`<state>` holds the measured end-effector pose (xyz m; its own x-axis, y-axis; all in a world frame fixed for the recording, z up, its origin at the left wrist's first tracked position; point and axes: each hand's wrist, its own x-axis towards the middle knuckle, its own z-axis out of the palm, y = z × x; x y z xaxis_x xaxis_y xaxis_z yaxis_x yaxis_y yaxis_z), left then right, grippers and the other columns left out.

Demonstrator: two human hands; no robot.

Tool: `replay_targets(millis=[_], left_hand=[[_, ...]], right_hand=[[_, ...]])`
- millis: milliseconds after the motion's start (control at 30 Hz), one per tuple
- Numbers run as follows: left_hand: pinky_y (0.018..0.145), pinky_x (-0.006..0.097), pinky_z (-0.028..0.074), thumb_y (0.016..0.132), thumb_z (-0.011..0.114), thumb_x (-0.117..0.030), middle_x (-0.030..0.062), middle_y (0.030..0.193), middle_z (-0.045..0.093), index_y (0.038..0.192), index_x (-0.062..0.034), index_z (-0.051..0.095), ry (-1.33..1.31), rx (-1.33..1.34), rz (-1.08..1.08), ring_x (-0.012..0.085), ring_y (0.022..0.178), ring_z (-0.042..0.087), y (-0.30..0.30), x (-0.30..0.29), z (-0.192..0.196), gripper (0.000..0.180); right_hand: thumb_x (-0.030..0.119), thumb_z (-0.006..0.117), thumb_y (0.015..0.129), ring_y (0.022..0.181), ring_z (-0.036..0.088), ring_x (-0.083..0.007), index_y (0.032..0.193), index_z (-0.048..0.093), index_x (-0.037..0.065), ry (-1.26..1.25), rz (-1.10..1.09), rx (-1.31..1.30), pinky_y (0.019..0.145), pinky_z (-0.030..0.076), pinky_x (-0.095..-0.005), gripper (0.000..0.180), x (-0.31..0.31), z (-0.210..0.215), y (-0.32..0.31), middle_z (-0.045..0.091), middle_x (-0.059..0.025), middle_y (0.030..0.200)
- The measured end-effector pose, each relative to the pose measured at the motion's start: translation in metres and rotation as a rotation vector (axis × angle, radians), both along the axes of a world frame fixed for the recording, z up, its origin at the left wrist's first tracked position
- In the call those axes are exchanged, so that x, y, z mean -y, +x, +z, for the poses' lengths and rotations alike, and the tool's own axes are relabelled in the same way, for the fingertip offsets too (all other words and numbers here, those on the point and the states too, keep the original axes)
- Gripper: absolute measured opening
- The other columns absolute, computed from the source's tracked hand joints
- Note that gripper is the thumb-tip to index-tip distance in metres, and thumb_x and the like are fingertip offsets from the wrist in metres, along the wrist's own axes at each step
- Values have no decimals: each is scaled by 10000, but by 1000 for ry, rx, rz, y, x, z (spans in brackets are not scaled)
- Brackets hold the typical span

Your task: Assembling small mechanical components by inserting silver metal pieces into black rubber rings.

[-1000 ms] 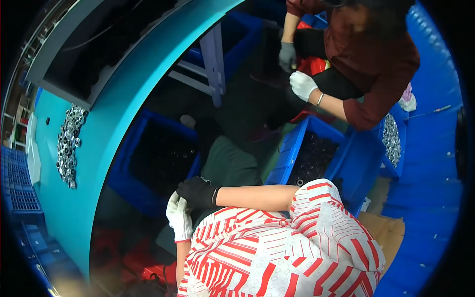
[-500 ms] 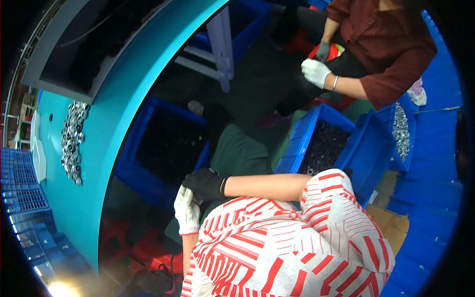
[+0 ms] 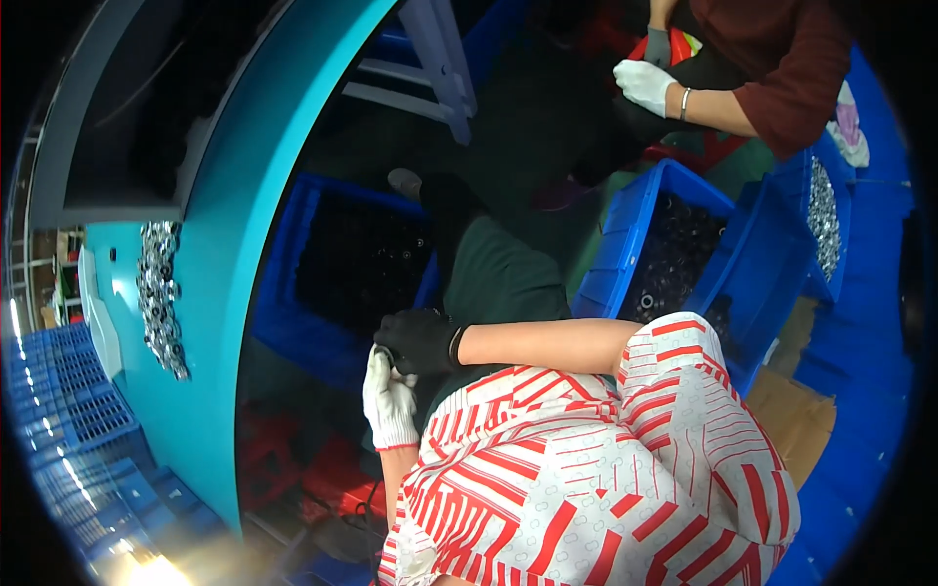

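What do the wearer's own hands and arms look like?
The left hand wears a white knit glove with a thin red cuff edge; the right hand wears a black glove. The right sleeve, patterned red and white, leaves the forearm bare.

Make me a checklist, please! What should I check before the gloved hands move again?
1. Left hand covered: ok, white knitted glove on.
2. Right hand covered: ok, black glove on, close against the left hand.
3. Anything held between them: cannot tell, too hidden.
4. Blue plastic bin stocked: ok, small dark parts inside.
5. Shiny metal parts on the turquoise table: ok, gathered in a long heap.
6. Co-worker's white-gloved hand out of the way: ok, well apart.
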<state>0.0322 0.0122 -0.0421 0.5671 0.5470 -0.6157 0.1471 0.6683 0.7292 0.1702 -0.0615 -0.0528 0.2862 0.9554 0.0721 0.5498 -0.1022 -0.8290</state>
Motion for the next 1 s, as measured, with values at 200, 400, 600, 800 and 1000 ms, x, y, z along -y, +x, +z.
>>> replay_targets(millis=[200, 400, 600, 800, 1000], left_hand=[[763, 329, 546, 881, 563, -125, 77, 1110, 586, 1276, -10, 471, 90, -35, -242, 180, 920, 616, 8, -7, 20, 421], [787, 308, 526, 879, 600, -182, 64, 1072, 592, 1242, -8, 503, 35, -45, -129, 168, 910, 596, 24, -5, 26, 414], [815, 333, 533, 892, 596, -175, 86, 1100, 596, 1186, -5, 544, -153, 128, 23, 200, 932, 601, 9, -4, 2, 344], [784, 347, 546, 896, 592, -157, 83, 1070, 601, 1193, -9, 528, -250, 148, 81, 198, 911, 609, -1, -6, 1, 337], [770, 288, 527, 922, 521, -96, 166, 1028, 612, 1234, 34, 483, -201, 286, 26, 211, 874, 620, 26, -6, 23, 340]], right_hand=[[323, 733, 629, 899, 628, -312, 965, 678, 133, -96, 346, 47, 772, 495, -416, 390, -7, -3, 23, 636, -136, 958], [220, 682, 690, 898, 608, -310, 997, 633, 108, -3, 111, -87, 775, 487, -410, 331, 6, -4, 25, 610, -135, 954], [198, 641, 782, 964, 580, -295, 1102, 582, 86, -65, 172, -72, 804, 467, -406, 344, 16, 1, 23, 578, -123, 1044], [183, 611, 813, 984, 577, -301, 1139, 567, 68, 6, 136, -131, 837, 460, -392, 349, 13, -4, 10, 580, -130, 1053], [90, 529, 875, 1022, 578, -284, 1156, 574, 30, 133, 7, -244, 883, 454, -342, 291, 16, -3, 25, 591, -139, 1072]])
